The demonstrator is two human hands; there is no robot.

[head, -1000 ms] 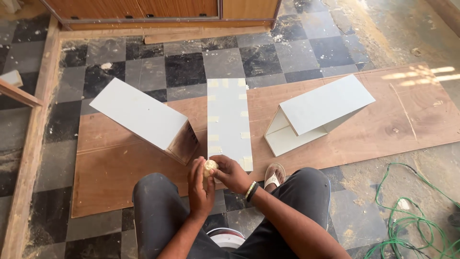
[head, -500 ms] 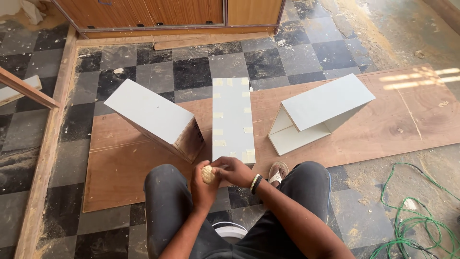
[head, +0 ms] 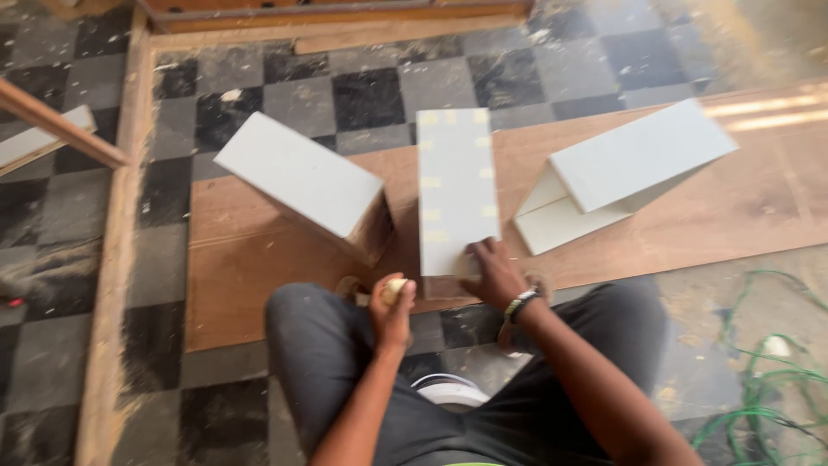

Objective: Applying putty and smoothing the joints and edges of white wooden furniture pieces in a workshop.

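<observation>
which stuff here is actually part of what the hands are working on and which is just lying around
In use:
- left hand gripping a small pale roll
- right hand pressing on the flat white panel
- plywood sheet under the work

Lying about:
- white box to the left
- folded white panels to the right
- green cord on the floor
- wooden strip

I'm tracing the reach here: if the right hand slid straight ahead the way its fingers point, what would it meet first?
The right hand already rests on the near end of the white panel; going on, it would likely just travel up that panel's face.
</observation>
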